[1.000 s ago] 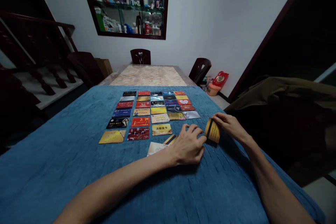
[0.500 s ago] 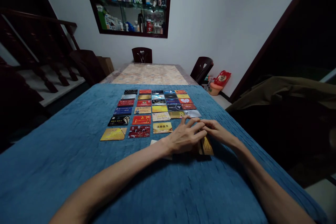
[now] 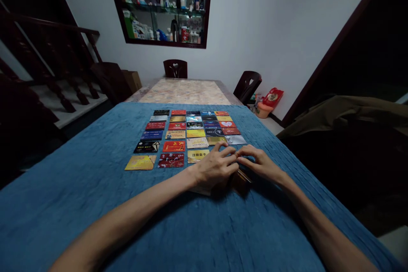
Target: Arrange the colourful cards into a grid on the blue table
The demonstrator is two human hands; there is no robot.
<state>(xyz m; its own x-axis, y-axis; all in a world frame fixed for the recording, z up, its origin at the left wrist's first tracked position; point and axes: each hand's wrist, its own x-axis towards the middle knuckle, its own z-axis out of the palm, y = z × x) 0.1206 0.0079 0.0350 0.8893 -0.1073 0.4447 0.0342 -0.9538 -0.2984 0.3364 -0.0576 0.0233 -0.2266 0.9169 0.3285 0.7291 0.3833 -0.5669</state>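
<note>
My left hand reaches over the near right part of the card layout, its fingers bent around the upper end of a gold and dark card. This card is tilted nearly edge-on, and its top is hidden by the fingers. My right hand meets it from the right, thumb and fingertips closed at the same end. Under my left wrist lies a pale card, mostly covered. Just beyond my left hand are a yellow card with Chinese characters and a gold card.
Several cards lie in rows on the blue cloth, among them a dark red card and a yellow card at the near left. Beyond the cloth is the bare stone tabletop. Chairs stand around the table.
The gold and dark card has turned from showing its face to nearly edge-on. Both hands have shifted slightly left, and the view has moved a little.
</note>
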